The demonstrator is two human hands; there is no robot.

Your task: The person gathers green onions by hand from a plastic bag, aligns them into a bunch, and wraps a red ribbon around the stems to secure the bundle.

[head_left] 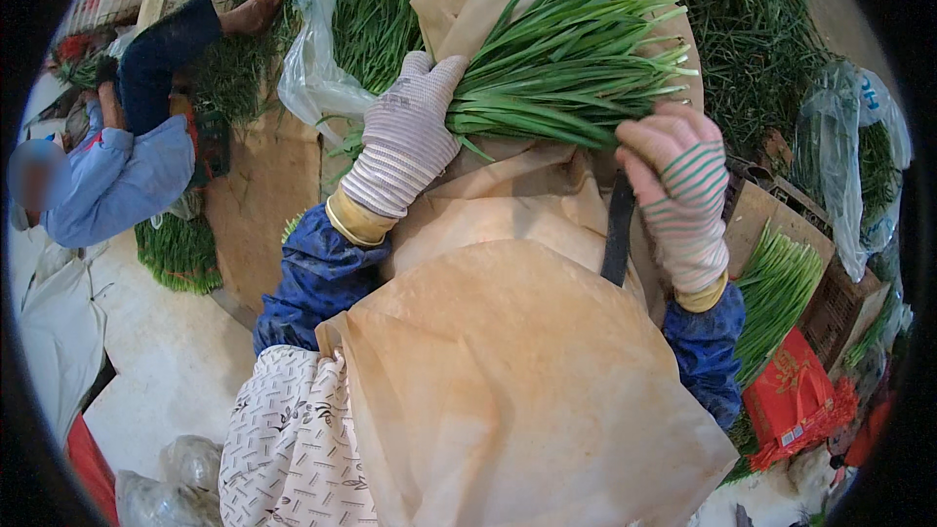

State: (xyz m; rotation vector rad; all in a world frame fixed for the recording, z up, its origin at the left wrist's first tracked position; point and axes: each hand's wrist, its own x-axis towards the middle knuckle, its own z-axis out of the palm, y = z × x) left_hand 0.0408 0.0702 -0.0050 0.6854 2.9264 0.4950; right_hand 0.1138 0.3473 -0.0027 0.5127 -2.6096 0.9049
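A bunch of garlic chives (pixel 566 63) lies across my lap on tan cloth, its pale stem ends pointing right. My left hand (pixel 410 122), in a grey-striped knit glove, is closed round the bunch at its leafy left end. At the lower right of the bunch is my right hand (pixel 678 176), in a pink, white and green striped glove. Its fingers are curled in beside the stems and slightly blurred; what they pinch, if anything, is hidden. A tan apron (pixel 508 371) covers my front.
Loose green chives (pixel 752 29) are heaped ahead. Plastic bags hang at left (pixel 317 49) and right (pixel 854 156). Bundled chives (pixel 781 283) lie right, near a red bag (pixel 791 395) and a brown crate (pixel 835 317). A person in blue (pixel 127 171) sits at left by another chive bundle (pixel 179 254).
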